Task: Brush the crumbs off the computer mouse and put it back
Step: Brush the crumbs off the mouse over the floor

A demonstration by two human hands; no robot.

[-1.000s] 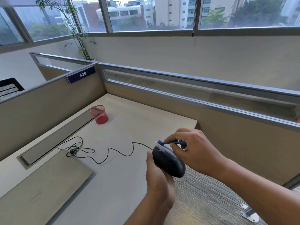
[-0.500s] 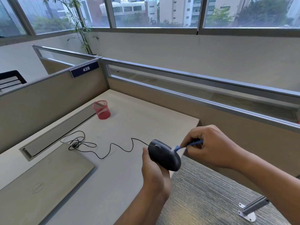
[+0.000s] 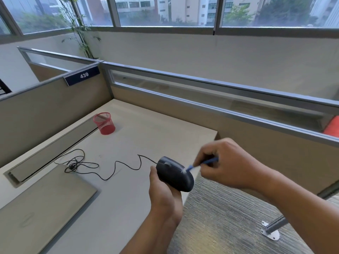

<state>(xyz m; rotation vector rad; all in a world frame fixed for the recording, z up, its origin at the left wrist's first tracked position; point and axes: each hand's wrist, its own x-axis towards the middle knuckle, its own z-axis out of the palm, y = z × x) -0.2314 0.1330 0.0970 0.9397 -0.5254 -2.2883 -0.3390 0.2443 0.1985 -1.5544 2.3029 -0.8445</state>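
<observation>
A black wired computer mouse [image 3: 174, 176] is held up at the desk's right edge, cradled from below in my left hand [image 3: 164, 193]. Its black cable [image 3: 102, 166] trails left across the beige desk [image 3: 128, 208] to a loose coil. My right hand [image 3: 227, 165] pinches a small blue brush [image 3: 199, 165] whose pale bristle tip touches the mouse's upper right side. The brush is blurred by motion.
A closed grey laptop [image 3: 42, 209] lies at the near left of the desk. A red mesh pen cup [image 3: 104, 123] stands near the back partition, beside a long cable slot [image 3: 53, 151]. Carpet and a metal desk foot [image 3: 271, 228] lie to the right.
My right hand has swept the brush from the mouse's front end to its right side. The mouse has tilted slightly in my left hand, and my view has tipped downward.
</observation>
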